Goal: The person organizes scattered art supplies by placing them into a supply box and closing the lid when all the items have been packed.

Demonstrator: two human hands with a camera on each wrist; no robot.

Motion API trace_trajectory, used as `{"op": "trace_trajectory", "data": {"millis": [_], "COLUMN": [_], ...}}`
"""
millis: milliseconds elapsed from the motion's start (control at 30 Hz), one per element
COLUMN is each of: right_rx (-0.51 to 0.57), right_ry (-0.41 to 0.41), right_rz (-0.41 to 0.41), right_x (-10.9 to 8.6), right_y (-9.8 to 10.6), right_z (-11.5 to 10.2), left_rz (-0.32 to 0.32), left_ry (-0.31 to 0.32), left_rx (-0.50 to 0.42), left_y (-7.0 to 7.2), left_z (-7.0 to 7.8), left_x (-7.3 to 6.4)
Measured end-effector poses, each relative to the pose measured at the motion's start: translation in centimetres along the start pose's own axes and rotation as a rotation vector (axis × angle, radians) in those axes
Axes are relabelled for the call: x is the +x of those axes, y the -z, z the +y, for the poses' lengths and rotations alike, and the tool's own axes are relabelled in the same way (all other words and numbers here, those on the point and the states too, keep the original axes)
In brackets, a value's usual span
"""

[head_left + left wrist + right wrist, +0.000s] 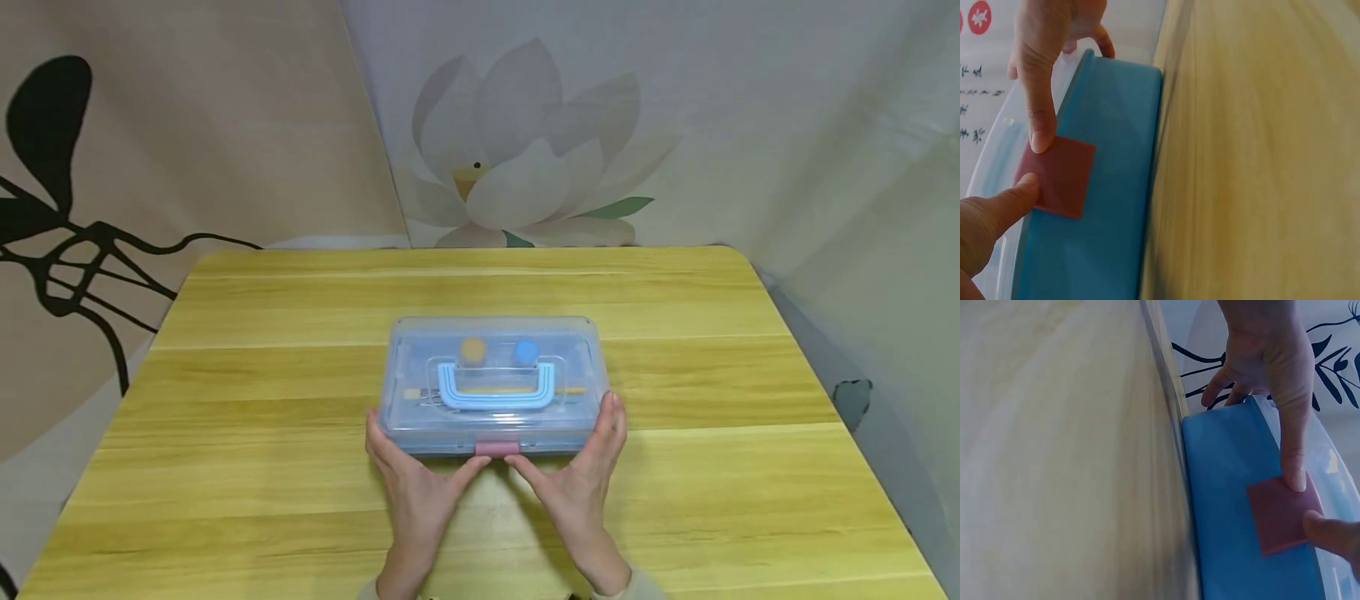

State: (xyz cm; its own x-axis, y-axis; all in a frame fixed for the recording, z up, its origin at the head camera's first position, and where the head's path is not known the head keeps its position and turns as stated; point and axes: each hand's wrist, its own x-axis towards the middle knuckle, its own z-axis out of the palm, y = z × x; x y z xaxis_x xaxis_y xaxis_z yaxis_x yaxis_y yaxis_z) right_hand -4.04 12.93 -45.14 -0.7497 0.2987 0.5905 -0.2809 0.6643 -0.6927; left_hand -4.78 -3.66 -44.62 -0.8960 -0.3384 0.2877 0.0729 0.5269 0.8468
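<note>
A storage box [420, 423] with a clear lid and blue base sits on the table, its lid closed. On the lid lies a light blue handle [497, 402], folded flat. A pink latch [497, 448] is at the middle of the front side. My left hand [422, 493] grips the front left corner, its thumb on the latch. From the other side, my right hand [581, 492] grips the front right corner, that thumb also on the latch [1282, 519]. Both thumbs press near its upper edge, close together. The fingers reach along the short ends, partly hidden.
Through the lid show an orange-yellow round cap [472, 350], a blue round cap [527, 352] and a thin brush [570, 390]. The wooden table [262, 467] reaches to a back cloth [712, 100] printed with a large flower.
</note>
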Motion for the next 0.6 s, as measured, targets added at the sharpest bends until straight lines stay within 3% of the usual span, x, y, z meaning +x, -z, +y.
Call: {"op": "trace_trajectory", "data": {"millis": [233, 467, 533, 600], "right_rx": [-0.014, -0.016, -0.015, 0.002], "right_ry": [0.012, 0.000, 0.017, 0.048], "right_rz": [0.010, -0.015, -0.010, 0.002], "right_x": [0.0, 0.0, 0.3, 1.0], "right_y": [-0.1, 0.4, 0.9, 1.5], "right_z": [0.2, 0.1, 0.0, -0.4], "left_rz": [0.003, -0.058, -0.059, -0.051], "left_ry": [-0.003, 0.044, -0.018, -0.130], "left_rx": [0.006, 0.007, 0.004, 0.003], "left_y": [-0.2, 0.4, 1.0, 1.9], "left_z": [-0.2, 0.1, 0.3, 1.0], "left_x": [-0.1, 0.0, 0.2, 1.0]}}
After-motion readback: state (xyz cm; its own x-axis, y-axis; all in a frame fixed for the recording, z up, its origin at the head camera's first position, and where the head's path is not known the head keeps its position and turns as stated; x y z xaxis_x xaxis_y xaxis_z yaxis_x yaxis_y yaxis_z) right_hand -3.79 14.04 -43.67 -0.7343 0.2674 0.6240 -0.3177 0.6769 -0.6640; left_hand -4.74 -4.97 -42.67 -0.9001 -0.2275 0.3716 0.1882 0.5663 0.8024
